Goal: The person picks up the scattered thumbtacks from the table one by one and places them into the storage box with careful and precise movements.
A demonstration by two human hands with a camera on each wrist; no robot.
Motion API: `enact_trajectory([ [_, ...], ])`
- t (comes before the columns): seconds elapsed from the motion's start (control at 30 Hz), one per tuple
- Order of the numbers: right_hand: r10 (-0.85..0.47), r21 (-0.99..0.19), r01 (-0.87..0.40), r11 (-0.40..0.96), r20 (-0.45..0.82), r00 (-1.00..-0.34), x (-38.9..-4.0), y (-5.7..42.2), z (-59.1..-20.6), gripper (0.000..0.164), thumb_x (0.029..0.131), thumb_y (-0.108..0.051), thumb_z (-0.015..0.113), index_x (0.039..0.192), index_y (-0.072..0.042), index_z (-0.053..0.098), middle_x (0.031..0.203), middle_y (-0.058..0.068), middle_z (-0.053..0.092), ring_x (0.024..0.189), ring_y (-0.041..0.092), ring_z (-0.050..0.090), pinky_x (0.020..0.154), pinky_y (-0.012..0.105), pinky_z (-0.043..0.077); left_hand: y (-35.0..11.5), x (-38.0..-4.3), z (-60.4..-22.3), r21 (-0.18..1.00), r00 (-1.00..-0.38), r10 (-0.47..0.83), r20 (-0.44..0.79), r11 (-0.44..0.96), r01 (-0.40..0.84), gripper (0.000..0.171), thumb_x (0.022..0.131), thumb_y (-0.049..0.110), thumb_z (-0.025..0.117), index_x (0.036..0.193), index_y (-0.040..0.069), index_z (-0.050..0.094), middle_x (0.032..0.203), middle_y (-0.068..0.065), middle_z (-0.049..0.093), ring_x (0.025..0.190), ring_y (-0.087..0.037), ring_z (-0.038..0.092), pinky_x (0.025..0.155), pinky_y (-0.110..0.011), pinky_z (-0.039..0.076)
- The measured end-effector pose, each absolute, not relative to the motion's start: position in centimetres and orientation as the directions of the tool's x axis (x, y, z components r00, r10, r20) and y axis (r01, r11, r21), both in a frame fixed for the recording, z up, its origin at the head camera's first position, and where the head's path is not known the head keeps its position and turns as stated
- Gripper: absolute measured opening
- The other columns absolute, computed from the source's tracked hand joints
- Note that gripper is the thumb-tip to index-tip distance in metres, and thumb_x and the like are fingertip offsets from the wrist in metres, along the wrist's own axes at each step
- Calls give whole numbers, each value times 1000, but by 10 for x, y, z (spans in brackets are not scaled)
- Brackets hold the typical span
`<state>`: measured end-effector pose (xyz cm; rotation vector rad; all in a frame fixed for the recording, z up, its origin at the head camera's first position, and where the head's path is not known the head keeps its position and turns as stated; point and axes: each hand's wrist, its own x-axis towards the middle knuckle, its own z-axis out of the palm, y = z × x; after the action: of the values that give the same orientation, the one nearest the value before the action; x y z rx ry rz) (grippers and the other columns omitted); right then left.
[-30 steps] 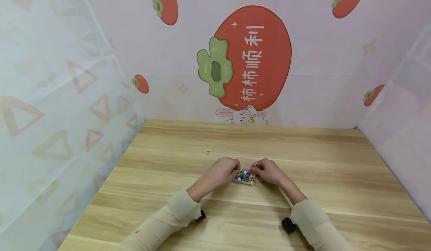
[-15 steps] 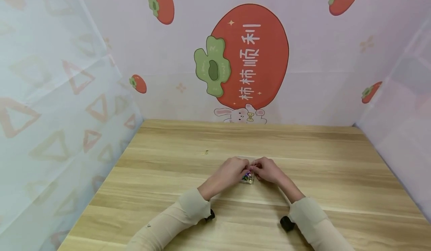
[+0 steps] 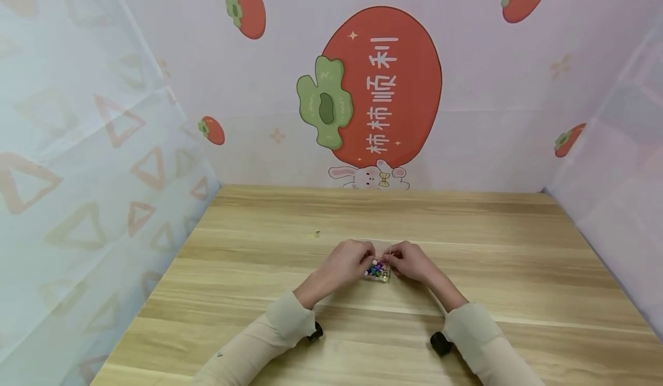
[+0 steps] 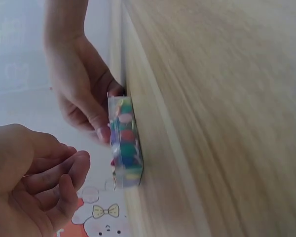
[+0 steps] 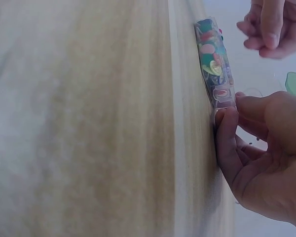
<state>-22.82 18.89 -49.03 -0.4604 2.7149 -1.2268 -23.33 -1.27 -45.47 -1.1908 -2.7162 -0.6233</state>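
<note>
A small clear box (image 3: 377, 270) full of colourful beads lies on the wooden table (image 3: 466, 230). My right hand (image 3: 409, 262) pinches the box's right end; in the right wrist view its fingertips (image 5: 226, 116) press on the end of the box (image 5: 214, 64). My left hand (image 3: 348, 261) hovers just left of the box with its fingers curled in. The left wrist view shows the left hand (image 4: 44, 177) a little apart from the box (image 4: 124, 145), with nothing visible between its fingers. A thin clear thread loops by my right hand (image 5: 261, 158).
A tiny yellow piece (image 3: 317, 234) lies on the table, left of and beyond the hands. Printed panels close in the table at the back, left and right. Black wrist cameras (image 3: 439, 343) sit under both sleeves.
My left hand slid right over the box, then drew back a little to the left, uncovering part of the beads. My right hand stayed at the box's right end.
</note>
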Motion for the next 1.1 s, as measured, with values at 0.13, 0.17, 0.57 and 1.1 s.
enact_trajectory([
  [0.13, -307, -750, -210, 628, 9, -952, -228, 190, -491, 15, 95, -12, 57, 92, -7, 71, 58, 3, 61, 46, 10, 50, 48, 26, 44, -26, -236, -453, 356, -711, 652, 264, 619, 700, 12, 92, 11, 58, 92, 8, 70, 81, 0, 71, 67, -4, 57, 61, -21, 51],
  [0.17, -302, -749, -206, 630, 7, -953, -228, 190, -491, 15, 95, -12, 57, 92, -7, 71, 58, 3, 61, 46, 10, 50, 48, 26, 44, -30, -237, -453, 359, -718, 644, 265, 625, 693, 12, 92, 11, 58, 92, 8, 70, 82, 0, 71, 68, -5, 58, 61, -21, 52],
  [0.57, -291, -751, -183, 634, -12, -957, -228, 190, -493, 14, 95, -12, 57, 92, -8, 71, 58, 1, 59, 47, 10, 50, 48, 26, 44, -74, -257, -456, 364, -811, 532, 245, 725, 585, 10, 85, 3, 63, 93, 5, 68, 85, -5, 70, 72, -13, 61, 63, -28, 54],
  [1.1, -302, -749, -191, 634, -12, -953, -226, 188, -489, 16, 96, -11, 56, 95, -7, 71, 58, 4, 58, 47, 11, 50, 49, 28, 44, -108, -295, -475, 276, -894, 411, 179, 851, 447, 25, 79, -4, 62, 102, 2, 66, 99, -14, 63, 98, -32, 55, 75, -40, 54],
])
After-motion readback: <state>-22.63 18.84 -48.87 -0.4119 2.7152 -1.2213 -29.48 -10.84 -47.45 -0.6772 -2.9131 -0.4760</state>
